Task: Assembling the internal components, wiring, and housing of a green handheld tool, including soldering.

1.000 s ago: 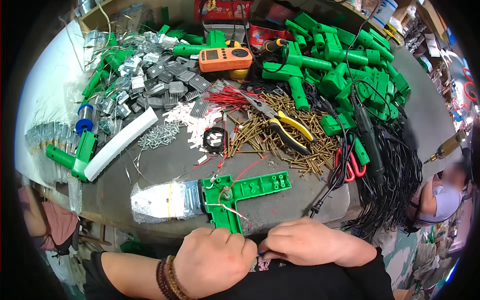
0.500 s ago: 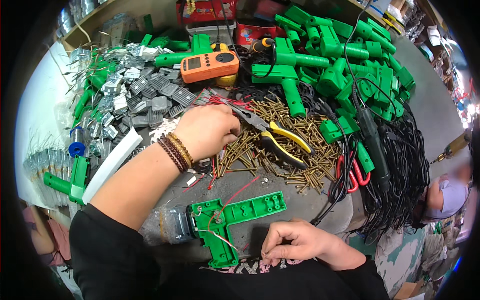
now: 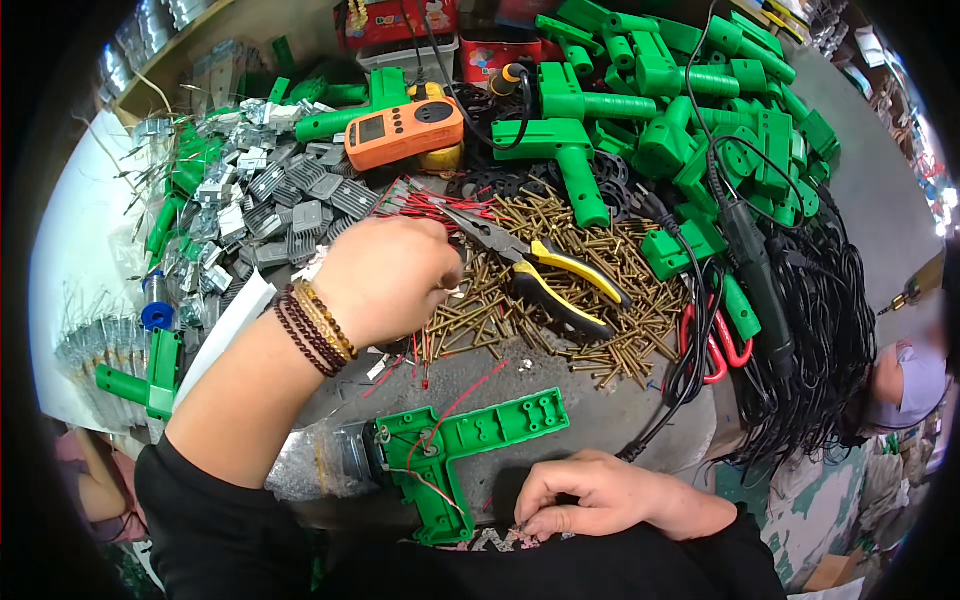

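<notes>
Green L-shaped plastic housing half [image 3: 462, 452] lies open-side up just beside your right hand [image 3: 590, 495], its long arm running up and to the right.

Your right hand's fingertips are pressed together on something too small to make out at the table edge. Your left hand [image 3: 385, 280] is curled, fingers pinched at the thin red wires [image 3: 425, 205], next to the heap of brass screws [image 3: 560, 290] and yellow-handled pliers [image 3: 545, 275].

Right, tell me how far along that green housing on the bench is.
Done: the open green housing half lies flat with a metal part seated at its left end and red wires laid inside. In hand: the left hand reaches into the red wires beside the brass screws; the right hand pinches something small. Left: no cover fitted, and no screws visibly driven.
</notes>
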The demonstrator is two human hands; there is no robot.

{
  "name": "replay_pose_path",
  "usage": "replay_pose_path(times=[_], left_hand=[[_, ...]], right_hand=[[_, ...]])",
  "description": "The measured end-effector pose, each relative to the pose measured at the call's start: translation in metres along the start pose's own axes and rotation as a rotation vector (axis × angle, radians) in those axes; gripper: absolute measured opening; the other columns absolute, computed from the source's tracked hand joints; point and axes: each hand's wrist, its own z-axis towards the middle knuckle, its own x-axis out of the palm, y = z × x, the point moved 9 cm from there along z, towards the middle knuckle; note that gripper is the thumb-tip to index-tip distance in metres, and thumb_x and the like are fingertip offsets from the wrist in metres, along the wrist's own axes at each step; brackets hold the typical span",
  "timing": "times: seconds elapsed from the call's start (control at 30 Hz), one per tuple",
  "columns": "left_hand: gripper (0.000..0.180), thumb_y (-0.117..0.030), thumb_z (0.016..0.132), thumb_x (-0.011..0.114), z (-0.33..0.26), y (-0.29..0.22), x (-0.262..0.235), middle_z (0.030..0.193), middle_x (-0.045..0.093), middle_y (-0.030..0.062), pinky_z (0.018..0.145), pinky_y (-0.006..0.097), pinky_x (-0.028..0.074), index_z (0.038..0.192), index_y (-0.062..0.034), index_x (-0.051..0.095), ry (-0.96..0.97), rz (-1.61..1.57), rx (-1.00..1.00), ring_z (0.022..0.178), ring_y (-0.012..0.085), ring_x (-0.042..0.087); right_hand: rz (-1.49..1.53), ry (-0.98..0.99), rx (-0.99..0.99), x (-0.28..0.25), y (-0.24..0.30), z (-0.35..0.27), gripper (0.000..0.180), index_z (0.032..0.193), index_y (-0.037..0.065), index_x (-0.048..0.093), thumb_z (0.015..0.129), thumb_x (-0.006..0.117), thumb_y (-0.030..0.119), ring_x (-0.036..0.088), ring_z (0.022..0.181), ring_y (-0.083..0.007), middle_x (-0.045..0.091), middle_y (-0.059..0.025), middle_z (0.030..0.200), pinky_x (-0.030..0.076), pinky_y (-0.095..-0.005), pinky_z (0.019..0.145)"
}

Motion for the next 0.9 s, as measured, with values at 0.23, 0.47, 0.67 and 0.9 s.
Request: replay_pose_path(times=[0.23, 0.47, 0.67, 0.9], left_hand=[[0.009, -0.012, 0.071, 0.07, 0.005, -0.006, 0.011, 0.08, 0.062, 0.0065, 0.073, 0.043, 0.053, 0.078, -0.0142, 0.074, 0.001, 0.216, 0.036, 0.081, 0.0281, 0.065], [0.01, -0.019, 0.078, 0.071, 0.012, -0.003, 0.02, 0.084, 0.063, 0.0072, 0.071, 0.041, 0.054, 0.083, -0.0105, 0.071, 0.006, 0.139, 0.019, 0.084, 0.0288, 0.066], [0.013, -0.013, 0.075, 0.07, 0.015, -0.014, 0.023, 0.088, 0.062, 0.0086, 0.075, 0.042, 0.055, 0.087, -0.0075, 0.068, 0.081, 0.124, 0.015, 0.086, 0.0297, 0.066], [0.004, -0.01, 0.084, 0.056, -0.017, -0.028, -0.012, 0.078, 0.061, 0.0089, 0.066, 0.038, 0.055, 0.086, -0.0068, 0.054, -0.099, 0.468, -0.059, 0.076, 0.0249, 0.067]], right_hand=[[-0.024, 0.002, -0.045, 0.0, 0.0, 0.0, 0.013, 0.099, 0.002, 0.056, 0.097, 0.064, 0.013, 0.064, 0.071, -0.0149, 0.067, -0.0056, 0.079, 0.049, -0.0301, 0.064], [-0.054, -0.006, -0.071, 0.001, 0.001, -0.001, 0.014, 0.098, 0.002, 0.056, 0.096, 0.065, 0.013, 0.064, 0.07, -0.0146, 0.066, -0.0049, 0.077, 0.048, -0.0299, 0.063], [-0.14, -0.012, -0.113, 0.001, 0.005, -0.002, 0.018, 0.097, 0.003, 0.056, 0.094, 0.07, 0.015, 0.063, 0.068, -0.0106, 0.066, -0.0023, 0.075, 0.047, -0.0278, 0.06], [0.326, -0.203, 0.03, -0.006, -0.006, -0.002, 0.01, 0.1, 0.0, 0.05, 0.097, 0.06, 0.0, 0.07, 0.087, -0.0178, 0.069, -0.0181, 0.102, 0.057, -0.0283, 0.073]])
